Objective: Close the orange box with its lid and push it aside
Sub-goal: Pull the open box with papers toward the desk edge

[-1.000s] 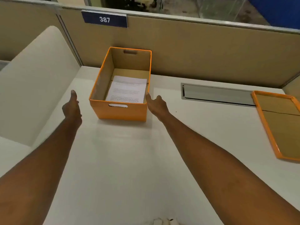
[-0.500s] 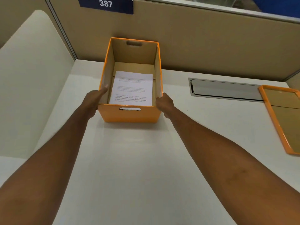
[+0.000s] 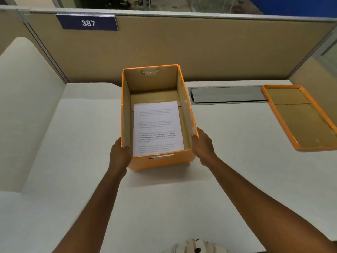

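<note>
An open orange box [image 3: 160, 162] stands on the white desk, with a printed sheet of paper [image 3: 157, 127] lying flat on its bottom. My left hand [image 3: 119, 154] grips the box's near left corner, thumb over the rim. My right hand [image 3: 203, 147] grips the near right corner the same way. The orange lid [image 3: 299, 116] lies upside down on the desk at the far right, apart from the box, its brown inside facing up.
A tan partition wall [image 3: 200, 48] with a blue "387" plate [image 3: 88, 22] runs along the back of the desk. A grey cable slot [image 3: 226, 94] sits between box and lid. A white divider panel [image 3: 23, 106] stands on the left.
Both hands closed in from beside the box onto its near corners. The box has since come toward me and to the right along the desk.
</note>
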{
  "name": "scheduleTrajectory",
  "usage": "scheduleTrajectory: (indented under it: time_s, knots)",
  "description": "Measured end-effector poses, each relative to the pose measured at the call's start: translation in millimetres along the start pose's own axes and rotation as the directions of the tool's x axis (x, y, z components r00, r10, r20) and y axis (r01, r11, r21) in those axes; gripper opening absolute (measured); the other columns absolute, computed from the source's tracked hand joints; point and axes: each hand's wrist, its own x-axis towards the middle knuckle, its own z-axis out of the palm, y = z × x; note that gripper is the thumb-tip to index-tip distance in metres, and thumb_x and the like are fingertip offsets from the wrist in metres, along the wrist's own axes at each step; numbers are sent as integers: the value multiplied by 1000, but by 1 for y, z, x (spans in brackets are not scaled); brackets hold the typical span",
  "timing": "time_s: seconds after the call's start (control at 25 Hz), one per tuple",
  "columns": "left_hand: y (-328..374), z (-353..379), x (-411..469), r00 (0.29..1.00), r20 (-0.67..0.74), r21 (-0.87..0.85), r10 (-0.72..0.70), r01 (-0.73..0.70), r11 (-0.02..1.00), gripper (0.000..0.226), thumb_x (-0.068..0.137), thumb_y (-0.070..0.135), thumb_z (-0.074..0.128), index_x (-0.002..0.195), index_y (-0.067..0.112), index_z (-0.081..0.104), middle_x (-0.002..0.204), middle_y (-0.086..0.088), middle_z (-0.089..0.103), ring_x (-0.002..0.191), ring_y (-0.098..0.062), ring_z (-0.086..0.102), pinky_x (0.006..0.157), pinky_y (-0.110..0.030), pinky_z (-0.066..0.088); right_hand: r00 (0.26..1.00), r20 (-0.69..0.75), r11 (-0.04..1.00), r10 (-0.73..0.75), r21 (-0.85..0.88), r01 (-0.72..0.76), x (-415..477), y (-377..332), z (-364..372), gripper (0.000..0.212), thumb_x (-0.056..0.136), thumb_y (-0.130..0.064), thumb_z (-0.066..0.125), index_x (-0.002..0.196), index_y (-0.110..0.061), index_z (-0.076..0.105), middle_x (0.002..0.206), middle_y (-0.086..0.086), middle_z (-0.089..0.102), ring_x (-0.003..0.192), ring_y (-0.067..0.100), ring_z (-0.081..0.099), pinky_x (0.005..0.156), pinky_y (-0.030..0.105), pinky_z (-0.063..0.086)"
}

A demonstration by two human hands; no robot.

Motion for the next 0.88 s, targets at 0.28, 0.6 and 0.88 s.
scheduleTrajectory:
  time_s: [0.28, 0.6, 0.88]
  knots:
    - [-14, 90, -133, 1000, 4, 28, -22, 22, 999, 35, 91, 5, 39, 113, 23, 58, 90, 6, 64, 82, -16, 62, 60, -29, 49, 999, -41, 999, 29, 16, -28, -71, 100, -115, 35, 100, -20, 39, 133, -20, 49, 108, -4, 60, 90, 12, 52, 72, 21, 41]
    - [-24, 131, -182, 994, -102, 192, -27, 46, 980, 24, 83, -2, 40, 73, 16, 53, 66, -5, 54, 59, -23, 47, 52, -28, 36, 997, 72, 999, -1, 49, -2, -80, 147, -153, 30, 99, -16, 40, 127, -16, 52, 103, 2, 66, 78, 9, 55, 58, 12, 40]
    - [-14, 132, -183, 979, -187, 302, -85, 139, 943, 10, 86, 7, 48, 92, 5, 55, 82, -14, 60, 71, -30, 54, 56, -32, 41, 978, 210, 998, -17, 60, 4, -75, 145, -163, 25, 99, -22, 37, 117, -16, 53, 109, 10, 68, 95, 29, 65, 70, 32, 50]
